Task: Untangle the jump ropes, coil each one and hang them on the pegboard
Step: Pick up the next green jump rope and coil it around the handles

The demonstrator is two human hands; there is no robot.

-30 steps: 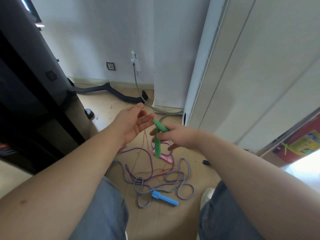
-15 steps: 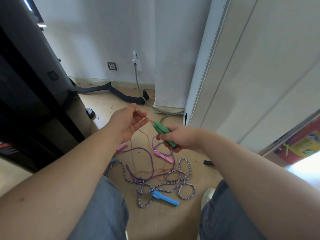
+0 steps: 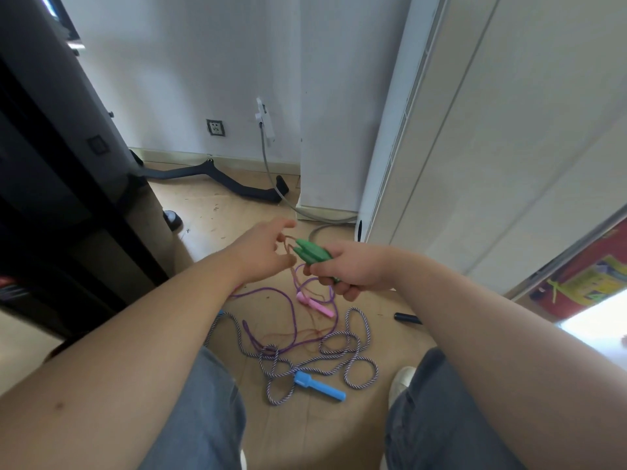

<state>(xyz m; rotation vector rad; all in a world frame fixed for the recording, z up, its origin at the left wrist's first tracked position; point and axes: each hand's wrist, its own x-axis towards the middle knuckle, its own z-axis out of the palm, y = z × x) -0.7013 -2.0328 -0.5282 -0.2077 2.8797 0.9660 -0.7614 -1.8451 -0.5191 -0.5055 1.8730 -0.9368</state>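
- Head view: our right hand (image 3: 353,271) is closed around the two green plastic jump-rope handles (image 3: 312,254), held side by side with their tips pointing far-left
- Our left hand (image 3: 263,254) is loosely curled just left of those tips, and its fingers seem to pinch the thin pinkish-brown cord (image 3: 294,276) that comes out of them; we cannot tell how firm that pinch is
- That cord drops to the wooden floor (image 3: 217,212) and runs down into the heap in front of us, where it crosses the plain purple cord (image 3: 271,290) with the pink plastic handle (image 3: 315,305) and, nearer us, the purple-and-white twisted rope (image 3: 356,349) with the blue plastic handle (image 3: 319,388)
- We judge that pulling hard now could tighten the crossings in the heap rather than free them, and drag the other two ropes along
- The thin cord could slip from so light a pinch, and slack near our feet could snag a shoe
- We see no pegboard, so the hanging place is out of view
- We can read no brand or writing; the yellow and red printed sheet (image 3: 587,283) at far right is too blurred
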